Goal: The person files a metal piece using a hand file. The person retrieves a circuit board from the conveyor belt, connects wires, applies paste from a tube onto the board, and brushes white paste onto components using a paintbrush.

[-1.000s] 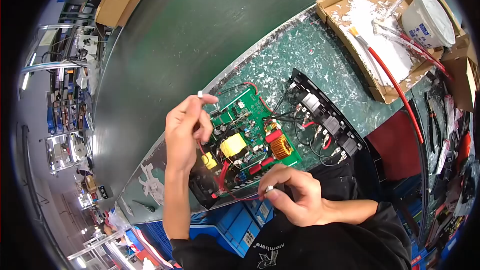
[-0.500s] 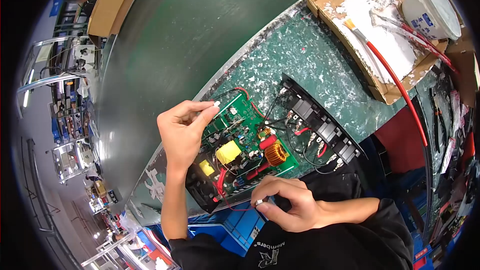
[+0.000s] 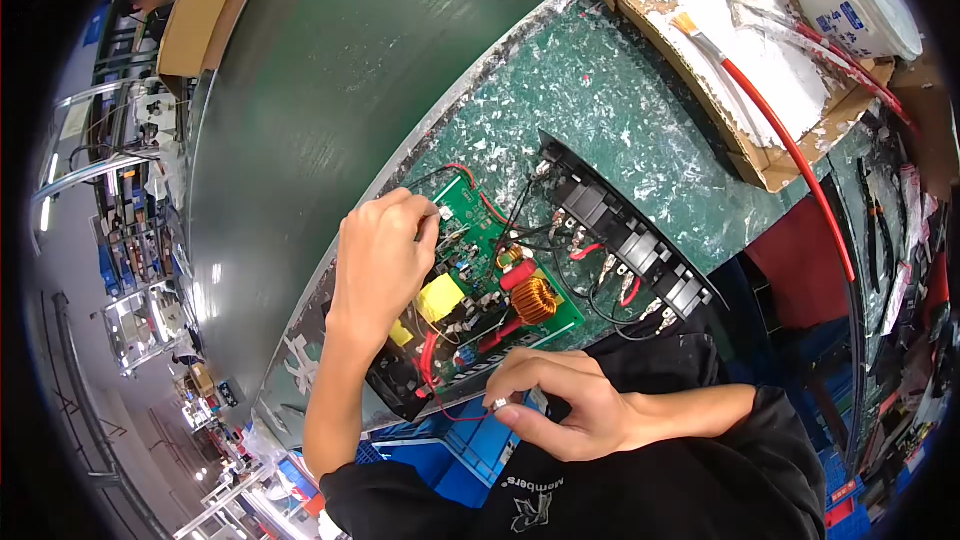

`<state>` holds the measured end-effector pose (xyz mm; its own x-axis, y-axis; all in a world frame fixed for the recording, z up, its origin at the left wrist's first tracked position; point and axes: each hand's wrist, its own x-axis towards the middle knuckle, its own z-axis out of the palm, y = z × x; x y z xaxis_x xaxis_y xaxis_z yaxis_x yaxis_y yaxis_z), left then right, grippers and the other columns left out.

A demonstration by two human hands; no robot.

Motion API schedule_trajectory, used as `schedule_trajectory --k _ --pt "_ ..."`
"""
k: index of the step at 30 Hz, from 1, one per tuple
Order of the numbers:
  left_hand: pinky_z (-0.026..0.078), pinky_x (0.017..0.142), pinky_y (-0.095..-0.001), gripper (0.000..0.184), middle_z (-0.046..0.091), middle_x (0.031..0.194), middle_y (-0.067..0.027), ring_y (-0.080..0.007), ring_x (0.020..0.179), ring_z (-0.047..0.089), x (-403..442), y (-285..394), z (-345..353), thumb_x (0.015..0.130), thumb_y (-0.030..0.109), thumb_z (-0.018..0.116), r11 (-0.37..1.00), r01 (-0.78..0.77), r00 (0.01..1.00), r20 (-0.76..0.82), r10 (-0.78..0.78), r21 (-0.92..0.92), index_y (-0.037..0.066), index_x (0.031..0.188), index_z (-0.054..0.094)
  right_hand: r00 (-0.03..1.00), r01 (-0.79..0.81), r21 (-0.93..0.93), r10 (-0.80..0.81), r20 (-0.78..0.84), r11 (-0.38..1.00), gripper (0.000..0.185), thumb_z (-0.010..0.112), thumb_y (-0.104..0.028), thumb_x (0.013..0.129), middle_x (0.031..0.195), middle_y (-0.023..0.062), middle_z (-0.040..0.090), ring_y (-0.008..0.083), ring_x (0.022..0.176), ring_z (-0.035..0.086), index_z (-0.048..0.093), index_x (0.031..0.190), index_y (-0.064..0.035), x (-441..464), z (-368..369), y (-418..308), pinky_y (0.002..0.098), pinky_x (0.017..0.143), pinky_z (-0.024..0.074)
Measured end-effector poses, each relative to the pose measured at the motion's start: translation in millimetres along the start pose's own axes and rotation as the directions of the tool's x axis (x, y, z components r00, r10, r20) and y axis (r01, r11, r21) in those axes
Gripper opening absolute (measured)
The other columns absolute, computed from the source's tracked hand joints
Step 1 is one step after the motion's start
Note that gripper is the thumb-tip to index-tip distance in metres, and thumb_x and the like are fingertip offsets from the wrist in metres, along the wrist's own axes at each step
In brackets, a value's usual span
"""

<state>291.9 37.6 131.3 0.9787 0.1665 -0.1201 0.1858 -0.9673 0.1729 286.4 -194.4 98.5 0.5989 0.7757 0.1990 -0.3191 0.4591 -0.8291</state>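
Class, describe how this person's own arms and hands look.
The left hand and right hand are ungloved, and both forearms are bare. The black fabric top has black sleeves ending near the elbows; its front carries white lettering reading "Members" and a white angular emblem.

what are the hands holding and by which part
The right hand pinches a small white plug by its sides, between thumb and forefinger. For the left hand, it cannot be told: its back hides the fingertips.

Circuit board [image 3: 487,232] left of panel [image 3: 632,242]
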Motion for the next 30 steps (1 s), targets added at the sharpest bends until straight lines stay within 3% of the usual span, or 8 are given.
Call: schedule_trajectory --k 5,11,15,17,22,30 --pt "0.051 0.064 -0.0450 0.008 0.061 0.073 -0.0184 -0.0372 0.068 0.063 5 7 -4 0.079 0.000 0.064 0.985 -0.104 0.993 0.062 0.096 0.140 -0.003 0.072 0.062 1.000 0.015 -0.005 -0.015 -0.002 1.000 0.011 0.064 0.002 0.089 0.090 0.0176 0.067 0.0263 0.074 0.065 0.061 0.098 0.0082 1 3 1 0.0337 0.065 0.0525" --pt "0.051 0.069 -0.0480 0.008 0.061 0.075 -0.0208 -0.0410 0.072 0.062 16 13 -6 0.078 0.001 0.063 0.959 -0.161 0.977 0.174 0.122 0.234 -0.005 0.072 0.063 1.000 -0.006 0.006 0.006 0.030 1.000 0.010 0.064 0.003 0.089 0.089 0.0176 0.067 0.0268 0.074 0.065 0.061 0.096 0.0085 2 4 0 0.0342 0.064 0.0524" --pt "0.051 0.066 -0.0473 0.008 0.059 0.073 -0.0215 -0.0398 0.071 0.063 17 11 -7 0.073 -0.002 0.060 0.953 -0.211 0.970 0.166 0.177 0.216 -0.002 0.066 0.056 1.000 0.002 0.001 -0.002 0.020 1.000 0.010 0.064 0.003 0.088 0.090 0.0177 0.067 0.0276 0.074 0.065 0.061 0.096 0.0087 2 2 2 0.0349 0.064 0.0526" --pt "0.050 0.071 -0.0492 0.010 0.061 0.076 -0.0217 -0.0416 0.074 0.061 17 13 -10 0.079 0.001 0.063 0.971 -0.157 0.979 0.157 0.129 0.181 -0.005 0.072 0.061 1.000 0.018 0.011 -0.018 0.017 1.000 0.011 0.064 0.003 0.088 0.090 0.0179 0.067 0.0285 0.073 0.065 0.061 0.096 0.0087 1 3 4 0.0357 0.064 0.0528" --pt "0.049 0.071 -0.0479 0.008 0.060 0.078 -0.0185 -0.0396 0.077 0.061 15 12 -9 0.081 0.002 0.064 0.965 -0.122 0.972 0.223 0.069 0.230 -0.004 0.075 0.063 1.000 0.016 0.014 -0.016 0.021 1.000 0.010 0.064 0.003 0.088 0.089 0.0180 0.067 0.0293 0.073 0.065 0.060 0.096 0.0084 2 2 3 0.0362 0.063 0.0529" --pt "0.051 0.068 -0.0469 0.011 0.060 0.075 -0.0199 -0.0387 0.072 0.063 17 8 -12 0.081 -0.002 0.058 0.960 -0.186 0.966 0.218 0.139 0.210 -0.005 0.070 0.060 1.000 0.011 0.021 -0.012 0.026 1.000 0.010 0.065 0.001 0.089 0.088 0.0176 0.067 0.0289 0.071 0.065 0.060 0.096 0.0078 1 3 6 0.0362 0.061 0.0522"
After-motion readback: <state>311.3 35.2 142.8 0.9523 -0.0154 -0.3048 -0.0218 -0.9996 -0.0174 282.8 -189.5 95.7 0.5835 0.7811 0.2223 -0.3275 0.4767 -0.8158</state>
